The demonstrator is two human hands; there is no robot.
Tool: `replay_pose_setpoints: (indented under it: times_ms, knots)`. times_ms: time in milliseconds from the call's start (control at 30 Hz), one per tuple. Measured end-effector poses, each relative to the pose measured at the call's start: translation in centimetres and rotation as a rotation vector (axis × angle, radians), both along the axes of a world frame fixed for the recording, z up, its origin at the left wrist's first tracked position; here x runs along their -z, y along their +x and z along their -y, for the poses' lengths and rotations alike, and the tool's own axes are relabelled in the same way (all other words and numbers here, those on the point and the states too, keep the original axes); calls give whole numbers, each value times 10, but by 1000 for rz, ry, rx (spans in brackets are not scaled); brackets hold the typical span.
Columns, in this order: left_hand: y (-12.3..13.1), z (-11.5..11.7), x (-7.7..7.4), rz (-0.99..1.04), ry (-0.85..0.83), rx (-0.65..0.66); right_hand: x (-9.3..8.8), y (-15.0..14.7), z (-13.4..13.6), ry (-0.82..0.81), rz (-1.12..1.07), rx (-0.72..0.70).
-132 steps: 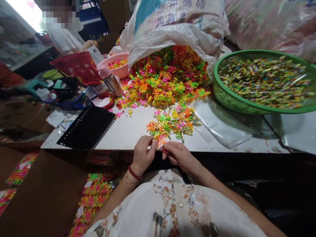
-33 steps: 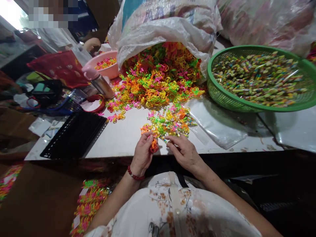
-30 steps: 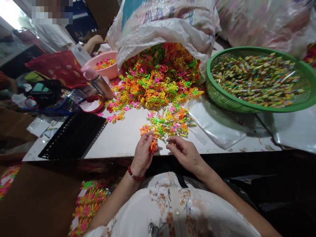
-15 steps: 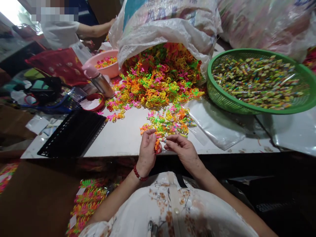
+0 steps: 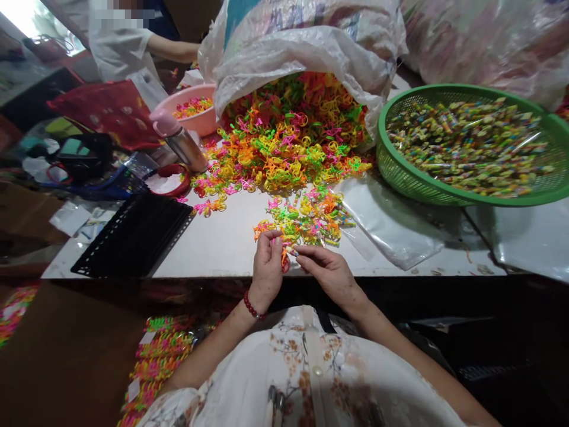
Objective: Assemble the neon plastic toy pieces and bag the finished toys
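Hands point(image 5: 268, 264) point(image 5: 331, 276) closer together, pinching colourful pieces point(image 5: 285, 261), forearms point(image 5: 213, 344) converging

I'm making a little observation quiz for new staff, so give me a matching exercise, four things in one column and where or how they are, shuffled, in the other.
Column one
1. Left hand
2. Right hand
3. Green basket
4. Pink basin

Column two
A. Contains many patterned sticks
B. Bare-wristed, at the end of a small patterned stick
C. Contains loose bright plastic pieces
D. Holding orange and red pieces, with a red beaded bracelet at the wrist

Right pairs: 1-D, 2-B, 3-A, 4-C
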State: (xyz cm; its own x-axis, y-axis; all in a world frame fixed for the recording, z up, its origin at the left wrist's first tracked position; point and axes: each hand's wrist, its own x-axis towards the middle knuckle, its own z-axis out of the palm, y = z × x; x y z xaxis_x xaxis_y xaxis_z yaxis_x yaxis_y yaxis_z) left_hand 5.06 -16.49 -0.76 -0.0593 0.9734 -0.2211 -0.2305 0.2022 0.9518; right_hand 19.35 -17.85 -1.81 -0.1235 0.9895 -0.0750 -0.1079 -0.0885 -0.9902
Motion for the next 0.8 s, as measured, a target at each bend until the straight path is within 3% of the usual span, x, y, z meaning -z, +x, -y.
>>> replay_pose_setpoints:
  times_ms: [233,367,533,633,733,800]
  knots:
    - [1,-4,-1,46,-41,29,-9,-1,0,326,244,-10]
    - [-1,-3,3,-31,23,-11,-14,-6,2,458,296,-25]
    - [-10,-16,1,-177,85,58,-15,-5,-12,579,441,-16]
    - [-31,-45,2,-460,150,-84,-14,6,-34,717,644,88]
    - [-72,-84,4,-745,174,-307,-13,22,-51,826,883,204]
    - [-104,-104,1,-932,183,-367,-14,36,-52,862,951,212]
